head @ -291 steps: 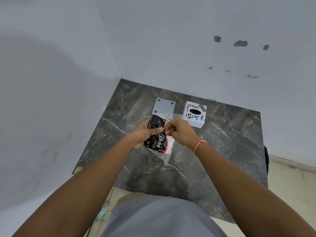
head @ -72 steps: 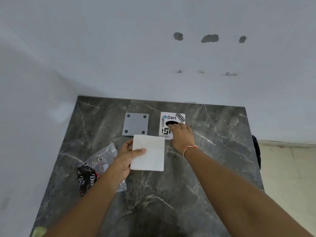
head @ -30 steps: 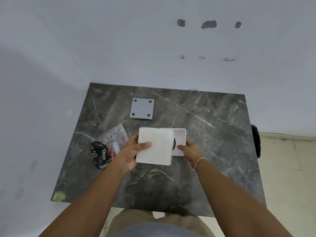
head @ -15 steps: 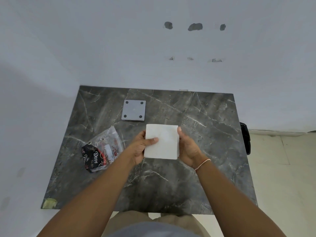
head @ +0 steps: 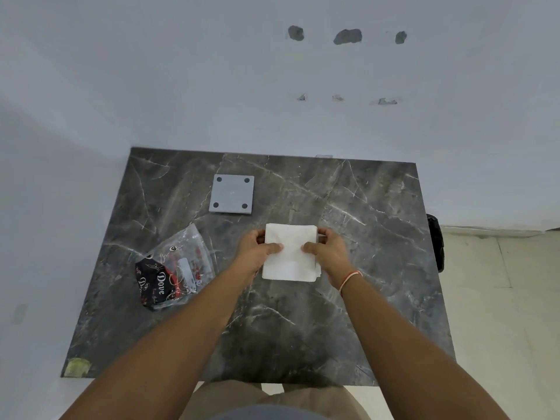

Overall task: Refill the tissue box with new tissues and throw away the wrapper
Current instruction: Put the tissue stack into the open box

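A white stack of tissues (head: 289, 251) lies flat over the upturned tissue box, which it hides almost fully; only a sliver of the box edge (head: 320, 237) shows at the right. My left hand (head: 256, 248) holds the stack's left side, thumb on top. My right hand (head: 328, 250) holds the right side, thumb on top too. The emptied clear and black wrapper (head: 172, 271) lies crumpled on the table to the left of my left arm.
The grey square base plate of the box (head: 231, 197), with black dots at its corners, lies behind the hands. The dark marble table (head: 363, 283) stands in a wall corner. A black bin (head: 435, 242) stands by the table's right edge.
My right hand pulled the box toward me and turned it over. My left hand carried the tissue stack over the box. Now both hands press on the stack with thumbs on top.
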